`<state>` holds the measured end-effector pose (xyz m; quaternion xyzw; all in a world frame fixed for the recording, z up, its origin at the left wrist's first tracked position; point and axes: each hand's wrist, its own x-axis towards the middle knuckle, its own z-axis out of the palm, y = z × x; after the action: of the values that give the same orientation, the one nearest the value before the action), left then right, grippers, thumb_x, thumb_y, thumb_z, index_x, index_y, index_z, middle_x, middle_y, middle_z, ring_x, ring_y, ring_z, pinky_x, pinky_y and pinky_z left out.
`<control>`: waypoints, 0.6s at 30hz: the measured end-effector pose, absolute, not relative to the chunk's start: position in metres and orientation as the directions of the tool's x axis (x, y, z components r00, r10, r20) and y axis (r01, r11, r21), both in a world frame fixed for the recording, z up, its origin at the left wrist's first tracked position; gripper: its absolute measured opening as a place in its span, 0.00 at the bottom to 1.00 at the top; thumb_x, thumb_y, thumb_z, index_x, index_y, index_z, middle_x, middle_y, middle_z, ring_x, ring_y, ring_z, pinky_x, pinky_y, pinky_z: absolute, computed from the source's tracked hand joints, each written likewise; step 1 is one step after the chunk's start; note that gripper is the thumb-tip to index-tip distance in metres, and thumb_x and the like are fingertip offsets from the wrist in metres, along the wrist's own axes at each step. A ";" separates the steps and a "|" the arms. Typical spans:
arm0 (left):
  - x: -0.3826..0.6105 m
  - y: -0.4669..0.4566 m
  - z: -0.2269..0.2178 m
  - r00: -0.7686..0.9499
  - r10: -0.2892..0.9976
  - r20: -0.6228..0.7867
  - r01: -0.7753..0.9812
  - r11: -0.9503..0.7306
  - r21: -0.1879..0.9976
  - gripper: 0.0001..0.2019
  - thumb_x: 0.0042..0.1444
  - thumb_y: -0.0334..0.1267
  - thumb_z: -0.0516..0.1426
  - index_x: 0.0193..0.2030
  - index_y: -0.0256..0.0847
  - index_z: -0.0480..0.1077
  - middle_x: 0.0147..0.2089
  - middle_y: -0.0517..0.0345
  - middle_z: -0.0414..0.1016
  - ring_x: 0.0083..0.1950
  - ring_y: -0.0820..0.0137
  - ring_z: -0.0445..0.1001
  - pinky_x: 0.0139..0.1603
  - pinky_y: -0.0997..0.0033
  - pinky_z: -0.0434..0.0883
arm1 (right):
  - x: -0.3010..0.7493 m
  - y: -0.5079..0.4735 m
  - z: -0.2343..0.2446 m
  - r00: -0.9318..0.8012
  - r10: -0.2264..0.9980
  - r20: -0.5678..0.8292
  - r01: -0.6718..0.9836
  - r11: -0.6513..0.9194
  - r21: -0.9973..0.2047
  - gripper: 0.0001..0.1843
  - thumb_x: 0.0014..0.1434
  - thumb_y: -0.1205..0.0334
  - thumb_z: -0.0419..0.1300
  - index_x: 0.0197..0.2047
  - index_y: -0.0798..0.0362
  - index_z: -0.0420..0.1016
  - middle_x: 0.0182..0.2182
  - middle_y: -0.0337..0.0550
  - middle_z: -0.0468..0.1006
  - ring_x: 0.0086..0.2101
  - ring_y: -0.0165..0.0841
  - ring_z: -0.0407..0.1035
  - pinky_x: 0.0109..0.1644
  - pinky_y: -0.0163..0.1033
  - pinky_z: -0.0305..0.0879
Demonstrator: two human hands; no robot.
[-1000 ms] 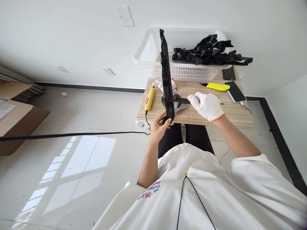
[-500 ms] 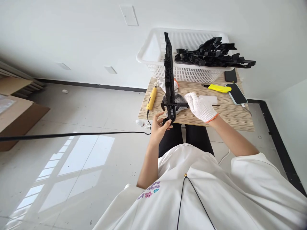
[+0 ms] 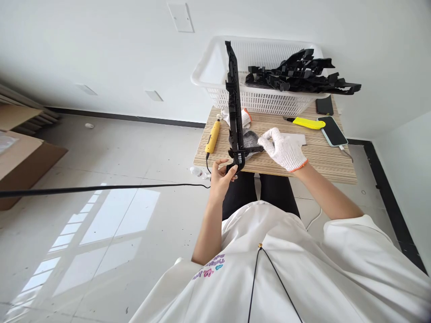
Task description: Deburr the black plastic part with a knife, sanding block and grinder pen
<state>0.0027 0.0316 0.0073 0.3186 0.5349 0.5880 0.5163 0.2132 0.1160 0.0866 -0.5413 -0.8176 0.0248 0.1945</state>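
My bare left hand (image 3: 220, 179) pinches the lower, curved end of a long black plastic trim piece (image 3: 235, 98), which stands up away from me over the table's front edge. A black caliper (image 3: 253, 150) lies crosswise at the piece's lower part, its jaw end beside the left edge. My right hand (image 3: 284, 150), in a white knit glove with an orange cuff, is closed at the caliper's right side, thumb and forefinger pinched together. The glove hides part of the tool. Behind the piece lies a grey cloth-like item (image 3: 250, 140).
A white plastic basket (image 3: 218, 92) holds several black plastic pieces (image 3: 296, 74). On the wooden table (image 3: 323, 166) lie a yellow corded tool (image 3: 213, 137), a white glove (image 3: 246, 117), a yellow utility knife (image 3: 308, 123), a phone (image 3: 332, 131) and a black flat object (image 3: 324, 106). A black cable (image 3: 101, 189) crosses at left.
The black piece has tilted slightly left at its top. The caliper has shifted with it and sits at a slight angle. My right hand's fingers have changed their pinch.
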 end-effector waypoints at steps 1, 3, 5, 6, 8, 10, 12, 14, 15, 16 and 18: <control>0.002 0.032 0.007 -0.261 0.949 -0.180 -0.263 0.109 0.958 0.28 0.43 0.50 0.71 0.45 0.44 0.64 0.24 0.70 0.72 0.20 0.78 0.69 0.25 0.75 0.67 | 0.213 0.116 0.087 -0.334 0.897 0.291 0.877 0.409 -0.253 0.31 0.71 0.39 0.43 0.47 0.57 0.73 0.27 0.46 0.79 0.29 0.36 0.72 0.33 0.36 0.51; 0.003 0.031 0.007 -0.269 0.947 -0.175 -0.262 0.103 0.959 0.28 0.43 0.50 0.71 0.45 0.44 0.64 0.24 0.70 0.72 0.20 0.78 0.68 0.25 0.75 0.67 | 0.213 0.116 0.086 -0.329 0.897 0.295 0.879 0.405 -0.250 0.31 0.70 0.39 0.44 0.47 0.57 0.74 0.26 0.46 0.78 0.28 0.36 0.71 0.33 0.36 0.50; 0.004 0.030 0.010 -0.281 0.946 -0.165 -0.265 0.089 0.960 0.27 0.44 0.49 0.71 0.45 0.44 0.64 0.24 0.70 0.72 0.20 0.79 0.68 0.25 0.76 0.67 | 0.213 0.117 0.085 -0.326 0.894 0.306 0.880 0.406 -0.246 0.31 0.70 0.38 0.44 0.46 0.56 0.74 0.25 0.45 0.78 0.28 0.35 0.71 0.33 0.36 0.50; 0.005 0.029 0.011 -0.287 0.945 -0.159 -0.268 0.080 0.960 0.26 0.44 0.48 0.71 0.45 0.44 0.64 0.24 0.70 0.72 0.20 0.79 0.67 0.26 0.76 0.66 | 0.213 0.116 0.084 -0.323 0.893 0.313 0.881 0.404 -0.245 0.31 0.70 0.38 0.44 0.46 0.56 0.74 0.26 0.44 0.78 0.28 0.35 0.71 0.33 0.36 0.50; 0.007 0.028 0.015 -0.295 0.943 -0.154 -0.273 0.071 0.959 0.25 0.45 0.47 0.70 0.45 0.43 0.64 0.24 0.70 0.72 0.21 0.80 0.67 0.26 0.77 0.66 | 0.212 0.116 0.083 -0.313 0.895 0.319 0.883 0.398 -0.250 0.31 0.70 0.37 0.44 0.46 0.55 0.75 0.26 0.44 0.79 0.28 0.35 0.71 0.32 0.36 0.49; 0.009 0.027 0.017 -0.295 0.942 -0.160 -0.276 0.076 0.958 0.25 0.46 0.47 0.70 0.45 0.43 0.64 0.25 0.70 0.72 0.21 0.80 0.68 0.27 0.77 0.66 | 0.211 0.114 0.083 -0.301 0.902 0.310 0.887 0.384 -0.256 0.31 0.70 0.38 0.44 0.47 0.55 0.75 0.27 0.45 0.79 0.27 0.34 0.70 0.31 0.35 0.48; 0.009 0.027 0.018 -0.296 0.941 -0.164 -0.275 0.080 0.958 0.25 0.45 0.47 0.70 0.45 0.43 0.64 0.25 0.70 0.72 0.21 0.80 0.68 0.27 0.77 0.66 | 0.209 0.113 0.085 -0.288 0.913 0.289 0.898 0.362 -0.251 0.30 0.70 0.39 0.44 0.47 0.55 0.75 0.28 0.45 0.79 0.27 0.34 0.70 0.31 0.35 0.47; 0.009 0.027 0.018 -0.298 0.941 -0.161 -0.272 0.078 0.959 0.25 0.45 0.47 0.70 0.44 0.43 0.64 0.25 0.69 0.73 0.21 0.80 0.67 0.27 0.77 0.66 | 0.210 0.111 0.087 -0.287 0.920 0.266 0.909 0.349 -0.228 0.30 0.71 0.40 0.43 0.46 0.56 0.76 0.29 0.46 0.79 0.28 0.34 0.70 0.31 0.36 0.48; 0.008 0.028 0.018 -0.300 0.940 -0.159 -0.272 0.075 0.959 0.25 0.45 0.47 0.70 0.44 0.43 0.64 0.25 0.69 0.72 0.21 0.80 0.67 0.27 0.77 0.66 | 0.210 0.111 0.088 -0.296 0.919 0.262 0.910 0.355 -0.214 0.30 0.71 0.42 0.42 0.46 0.56 0.76 0.30 0.47 0.79 0.28 0.35 0.70 0.31 0.37 0.48; 0.008 0.028 0.019 -0.303 0.940 -0.156 -0.271 0.072 0.960 0.25 0.45 0.47 0.70 0.44 0.43 0.64 0.25 0.69 0.72 0.21 0.80 0.67 0.27 0.77 0.66 | 0.212 0.111 0.089 -0.301 0.915 0.268 0.909 0.360 -0.210 0.30 0.72 0.43 0.41 0.45 0.56 0.76 0.30 0.47 0.79 0.28 0.35 0.70 0.31 0.37 0.50; 0.007 0.028 0.019 -0.313 0.939 -0.144 -0.263 0.060 0.963 0.25 0.45 0.46 0.70 0.44 0.43 0.64 0.24 0.70 0.71 0.21 0.80 0.66 0.26 0.77 0.66 | 0.215 0.112 0.088 -0.303 0.906 0.295 0.894 0.377 -0.241 0.30 0.74 0.48 0.37 0.45 0.56 0.76 0.32 0.49 0.79 0.29 0.35 0.71 0.32 0.38 0.54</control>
<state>0.0070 0.0284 0.0195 0.3158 0.5348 0.6086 0.4939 0.2155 0.1125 0.0884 -0.5577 -0.8070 0.0156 0.1936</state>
